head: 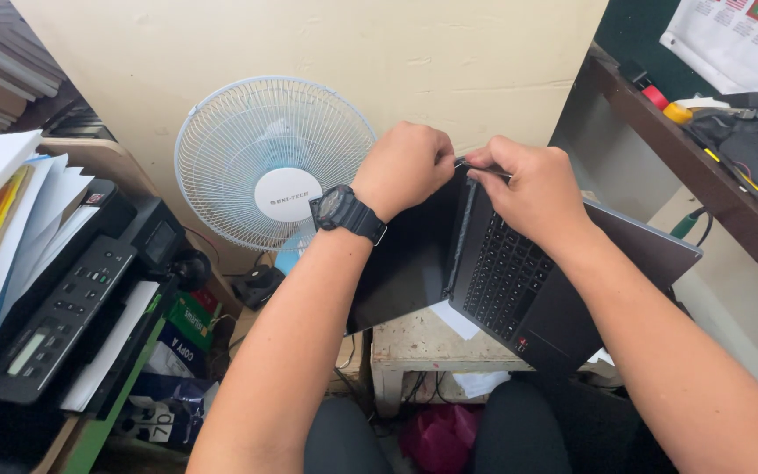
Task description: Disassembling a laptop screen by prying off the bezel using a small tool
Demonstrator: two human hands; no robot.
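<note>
Cluttered workspace: printer, fan, small white table. Left hand and right hand both pinch closed on the open laptop at its hinge edge — overhanging the table, it could likely slip or crack if twisted.

Bright, even daylight; soft shadows under desk; sharp focus; wide-angle stretch at edges; no glare.

A white fan (close behind) and a printer crowd the left; right of the laptop lies open.
</note>
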